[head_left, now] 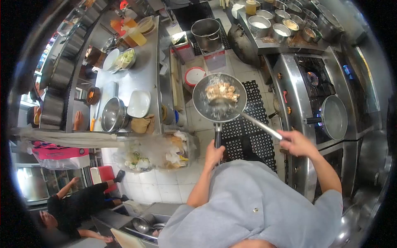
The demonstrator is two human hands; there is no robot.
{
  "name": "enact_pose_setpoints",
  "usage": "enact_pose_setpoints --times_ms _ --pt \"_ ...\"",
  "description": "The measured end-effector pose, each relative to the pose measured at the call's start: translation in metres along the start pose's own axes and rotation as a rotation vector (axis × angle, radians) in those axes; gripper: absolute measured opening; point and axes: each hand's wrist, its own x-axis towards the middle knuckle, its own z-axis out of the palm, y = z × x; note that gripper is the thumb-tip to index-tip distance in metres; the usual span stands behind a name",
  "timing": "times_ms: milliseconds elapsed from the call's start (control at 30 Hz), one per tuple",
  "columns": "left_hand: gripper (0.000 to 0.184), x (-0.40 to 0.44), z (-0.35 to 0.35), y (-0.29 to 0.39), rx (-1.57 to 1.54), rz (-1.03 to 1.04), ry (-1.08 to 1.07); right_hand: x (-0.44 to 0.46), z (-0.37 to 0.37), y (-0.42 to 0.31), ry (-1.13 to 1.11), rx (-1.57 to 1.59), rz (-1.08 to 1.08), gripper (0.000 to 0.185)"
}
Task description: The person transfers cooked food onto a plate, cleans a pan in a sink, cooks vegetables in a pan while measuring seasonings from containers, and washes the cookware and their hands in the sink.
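My left hand is closed around the black handle of a frying pan, held up over the floor in front of my body. Light-brown, chunky pieces of food lie in the far half of the pan. In my right hand is the end of a long-handled metal spoon. The spoon reaches left into the pan, its head against the lower edge of the food. Blur keeps the exact shape of that head from showing.
On the right, a stove has a lit burner and a second frying pan. A steel counter on the left holds a white dish and a metal bowl. Ahead stands a large pot. Another person is at lower left.
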Motion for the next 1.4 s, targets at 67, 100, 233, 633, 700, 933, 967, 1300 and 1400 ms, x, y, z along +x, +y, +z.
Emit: enact_pose_setpoints --times_ms 67,100,233,633,700,933,967,1300,1400 --pt "0.017 -0.004 0.001 0.017 0.04 0.028 0.018 0.014 0.0 -0.008 0.096 -0.1 -0.052 0.052" --pt "0.018 0.0 0.005 -0.002 -0.008 0.057 0.028 0.012 0.007 0.003 0.167 -0.081 -0.138 0.053" --pt "0.02 -0.002 0.014 -0.035 0.052 0.089 0.091 -0.02 0.033 0.019 0.171 0.007 -0.119 0.055" --pt "0.026 0.017 0.014 -0.068 0.113 0.161 0.126 -0.015 0.023 0.007 0.22 -0.037 -0.082 0.053" --pt "0.027 0.011 0.011 -0.059 0.133 0.095 0.078 -0.031 0.041 0.023 0.254 -0.003 -0.083 0.053" --pt "0.022 0.005 0.002 0.004 0.124 0.071 0.012 -0.007 0.048 0.03 0.226 -0.016 -0.113 0.053" --pt "0.023 0.0 0.002 0.006 0.133 0.087 0.033 -0.007 0.038 0.009 0.212 0.003 -0.022 0.051" --pt "0.028 0.015 0.001 -0.019 0.189 0.046 0.023 -0.025 0.081 0.047 0.21 -0.004 -0.099 0.053" --pt "0.029 0.009 -0.002 -0.015 0.237 0.061 0.026 -0.008 0.061 0.018 0.264 0.047 -0.045 0.053"
